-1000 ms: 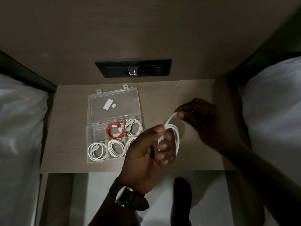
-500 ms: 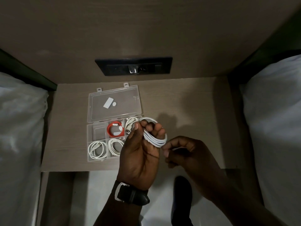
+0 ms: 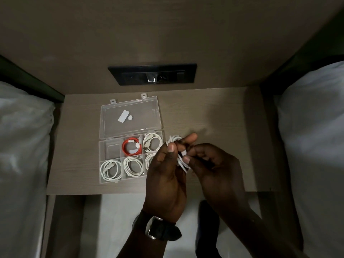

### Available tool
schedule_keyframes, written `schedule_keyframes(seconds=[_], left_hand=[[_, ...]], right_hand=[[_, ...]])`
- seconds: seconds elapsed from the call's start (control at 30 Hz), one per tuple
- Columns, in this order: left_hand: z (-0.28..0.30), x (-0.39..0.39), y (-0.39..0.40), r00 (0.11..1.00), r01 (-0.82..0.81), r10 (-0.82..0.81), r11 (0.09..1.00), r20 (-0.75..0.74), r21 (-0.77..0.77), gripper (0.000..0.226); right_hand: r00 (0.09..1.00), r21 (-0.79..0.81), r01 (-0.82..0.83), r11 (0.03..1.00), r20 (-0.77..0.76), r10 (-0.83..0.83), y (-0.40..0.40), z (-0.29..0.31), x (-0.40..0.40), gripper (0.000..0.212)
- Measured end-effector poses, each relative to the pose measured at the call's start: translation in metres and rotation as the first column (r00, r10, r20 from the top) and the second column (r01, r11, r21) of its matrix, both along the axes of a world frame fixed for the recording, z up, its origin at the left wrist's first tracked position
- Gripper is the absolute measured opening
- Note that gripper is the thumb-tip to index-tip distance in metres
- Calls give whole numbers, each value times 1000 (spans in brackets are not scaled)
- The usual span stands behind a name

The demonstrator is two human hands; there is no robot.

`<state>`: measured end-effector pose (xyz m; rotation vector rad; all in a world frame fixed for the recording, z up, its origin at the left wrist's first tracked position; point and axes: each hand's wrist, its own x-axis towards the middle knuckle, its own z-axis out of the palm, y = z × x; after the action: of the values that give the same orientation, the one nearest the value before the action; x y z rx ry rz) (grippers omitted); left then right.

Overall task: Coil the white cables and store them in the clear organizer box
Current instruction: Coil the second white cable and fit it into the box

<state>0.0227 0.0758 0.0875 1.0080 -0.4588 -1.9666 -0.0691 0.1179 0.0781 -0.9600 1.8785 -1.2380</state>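
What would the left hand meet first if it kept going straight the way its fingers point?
Probably bare table top. The left hand, holding the coiled white cable, points up-frame and slightly right, passing right of the organizer box. Beyond stands the back panel. Depth is unclear from one view.

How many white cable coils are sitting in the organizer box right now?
4: top right cell, bottom left cell, bottom middle cell, and bottom right cell, partly hidden behind the left hand. A fifth is still in hand.
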Motion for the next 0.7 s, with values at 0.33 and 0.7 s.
schedule_keyframes(seconds=[0.33, 0.7], left_hand=[[-11, 2, 16, 999, -43, 43, 986, 5, 159, 33], [-19, 42, -11, 773, 373, -212, 914, 598, -158, 35]], right_hand=[[950, 32, -240, 970, -198, 242, 1, -10, -3, 13], [966, 7, -223, 975, 135, 220, -4, -43, 8, 15]])
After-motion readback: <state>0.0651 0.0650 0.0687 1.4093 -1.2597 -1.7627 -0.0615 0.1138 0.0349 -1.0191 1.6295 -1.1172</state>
